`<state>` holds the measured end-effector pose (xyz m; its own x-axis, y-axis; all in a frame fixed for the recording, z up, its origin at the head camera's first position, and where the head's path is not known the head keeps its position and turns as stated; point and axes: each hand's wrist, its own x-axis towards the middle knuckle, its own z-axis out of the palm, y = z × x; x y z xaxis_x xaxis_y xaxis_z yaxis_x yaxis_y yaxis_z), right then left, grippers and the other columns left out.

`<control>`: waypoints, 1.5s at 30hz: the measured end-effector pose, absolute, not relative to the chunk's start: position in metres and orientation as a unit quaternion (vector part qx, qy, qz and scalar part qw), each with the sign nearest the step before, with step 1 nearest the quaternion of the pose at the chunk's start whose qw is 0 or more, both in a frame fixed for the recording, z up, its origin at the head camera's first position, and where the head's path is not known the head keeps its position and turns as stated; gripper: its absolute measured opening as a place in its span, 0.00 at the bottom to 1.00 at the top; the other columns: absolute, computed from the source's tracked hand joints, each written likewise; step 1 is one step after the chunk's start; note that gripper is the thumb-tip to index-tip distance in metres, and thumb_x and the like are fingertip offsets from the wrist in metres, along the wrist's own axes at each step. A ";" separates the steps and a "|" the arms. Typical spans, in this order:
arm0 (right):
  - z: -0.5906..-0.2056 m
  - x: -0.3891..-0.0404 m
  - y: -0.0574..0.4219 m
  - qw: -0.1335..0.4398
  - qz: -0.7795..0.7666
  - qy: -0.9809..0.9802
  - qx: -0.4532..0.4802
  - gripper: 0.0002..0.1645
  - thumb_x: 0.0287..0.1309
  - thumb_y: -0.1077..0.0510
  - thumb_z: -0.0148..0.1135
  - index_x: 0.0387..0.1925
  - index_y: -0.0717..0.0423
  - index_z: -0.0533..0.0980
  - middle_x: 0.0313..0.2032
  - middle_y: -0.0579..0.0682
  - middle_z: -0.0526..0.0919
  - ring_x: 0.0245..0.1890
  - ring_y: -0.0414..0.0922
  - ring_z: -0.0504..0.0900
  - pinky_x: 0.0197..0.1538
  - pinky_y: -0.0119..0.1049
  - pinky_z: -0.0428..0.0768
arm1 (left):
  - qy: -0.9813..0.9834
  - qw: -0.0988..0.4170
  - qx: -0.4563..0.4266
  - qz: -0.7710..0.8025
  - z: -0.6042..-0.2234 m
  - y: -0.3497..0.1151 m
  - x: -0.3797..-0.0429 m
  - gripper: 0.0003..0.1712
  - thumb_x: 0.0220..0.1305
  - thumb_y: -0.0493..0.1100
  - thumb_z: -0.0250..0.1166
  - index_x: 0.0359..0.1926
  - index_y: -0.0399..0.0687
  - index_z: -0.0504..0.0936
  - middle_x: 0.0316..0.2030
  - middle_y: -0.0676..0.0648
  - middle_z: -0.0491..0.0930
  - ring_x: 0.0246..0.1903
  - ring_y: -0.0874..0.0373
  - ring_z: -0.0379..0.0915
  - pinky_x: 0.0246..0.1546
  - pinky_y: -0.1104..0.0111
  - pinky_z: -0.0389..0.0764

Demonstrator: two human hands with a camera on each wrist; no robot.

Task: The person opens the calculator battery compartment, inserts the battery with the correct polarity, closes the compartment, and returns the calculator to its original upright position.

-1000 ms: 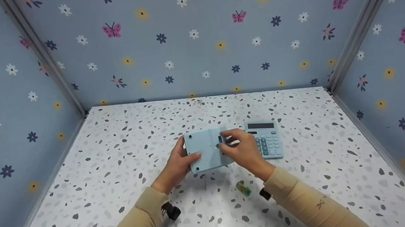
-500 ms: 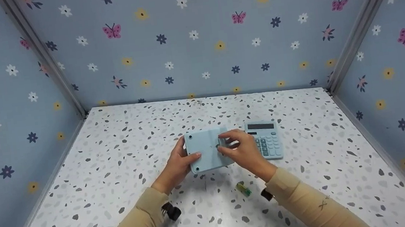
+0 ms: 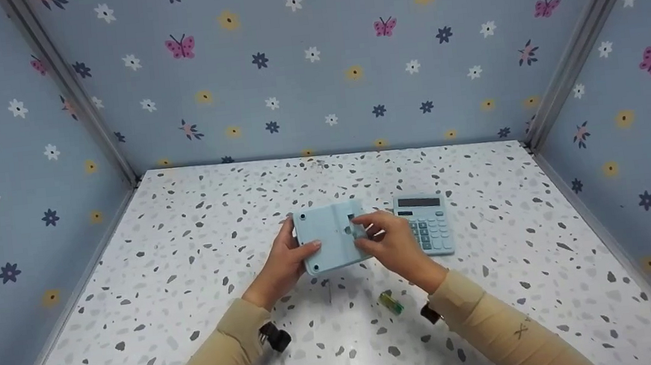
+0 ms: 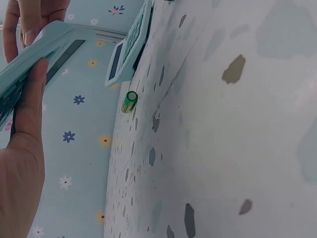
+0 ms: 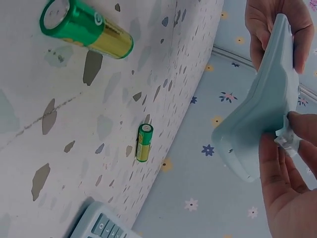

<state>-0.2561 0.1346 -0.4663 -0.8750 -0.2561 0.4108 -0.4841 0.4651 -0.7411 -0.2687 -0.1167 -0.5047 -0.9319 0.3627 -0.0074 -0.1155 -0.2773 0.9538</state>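
My left hand grips a light blue calculator by its left side, thumb on the back and fingers beneath. Its back, with dark round feet, faces up; its keys show underneath in the left wrist view. At the right part of the back, my right hand pinches a small pale piece, which looks like a battery cover, between thumb and fingers. A dark opening shows beside the fingertips. Green and gold batteries lie on the table below, a near battery and a farther battery.
A second light blue calculator lies face up on the speckled white table, just right of the right hand. Flower-patterned walls enclose the back and sides.
The held calculator has tilted and risen slightly. My right fingers have shifted a little toward the near side, and the dark opening on its back shows more clearly.
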 end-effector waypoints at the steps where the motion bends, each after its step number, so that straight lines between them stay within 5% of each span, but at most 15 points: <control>1: -0.466 -0.256 0.134 0.121 0.470 -0.848 0.214 0.21 0.59 0.71 0.76 0.54 0.62 0.87 0.47 0.58 0.90 0.41 0.49 0.90 0.46 0.41 0.93 | 0.582 0.151 0.108 0.792 -0.504 -0.117 -0.269 0.58 0.76 0.34 0.64 0.90 0.58 0.35 0.79 0.33 0.65 0.67 0.47 0.79 0.64 0.56 0.87; 27: -0.453 -0.261 0.148 0.108 0.444 -0.871 0.180 0.19 0.62 0.70 0.71 0.55 0.62 0.88 0.48 0.57 0.93 0.38 0.48 0.91 0.46 0.48 0.93 | 0.606 0.139 0.113 0.775 -0.501 -0.121 -0.269 0.55 0.76 0.34 0.65 0.89 0.55 0.40 0.80 0.34 0.64 0.69 0.45 0.76 0.64 0.54 0.87; 35: -0.455 -0.264 0.162 0.103 0.446 -0.873 0.171 0.19 0.62 0.69 0.73 0.55 0.60 0.88 0.47 0.57 0.93 0.38 0.48 0.91 0.45 0.46 0.92 | 0.609 0.134 0.114 0.773 -0.499 -0.126 -0.269 0.48 0.76 0.33 0.64 0.86 0.53 0.49 0.77 0.34 0.68 0.65 0.48 0.80 0.63 0.54 0.88; 45: -0.456 -0.267 0.177 0.077 0.446 -0.875 0.170 0.19 0.62 0.70 0.73 0.55 0.62 0.87 0.48 0.59 0.93 0.39 0.48 0.91 0.43 0.37 0.90 | 0.612 0.129 0.106 0.773 -0.501 -0.132 -0.270 0.51 0.75 0.33 0.65 0.88 0.52 0.47 0.78 0.34 0.68 0.67 0.46 0.78 0.64 0.53 0.87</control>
<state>-0.2667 0.1775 -0.4561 -0.9302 -0.2295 0.2866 -0.3667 0.5435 -0.7551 -0.2697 -0.1321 -0.5011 -0.9445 0.3284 0.0062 -0.0692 -0.2173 0.9737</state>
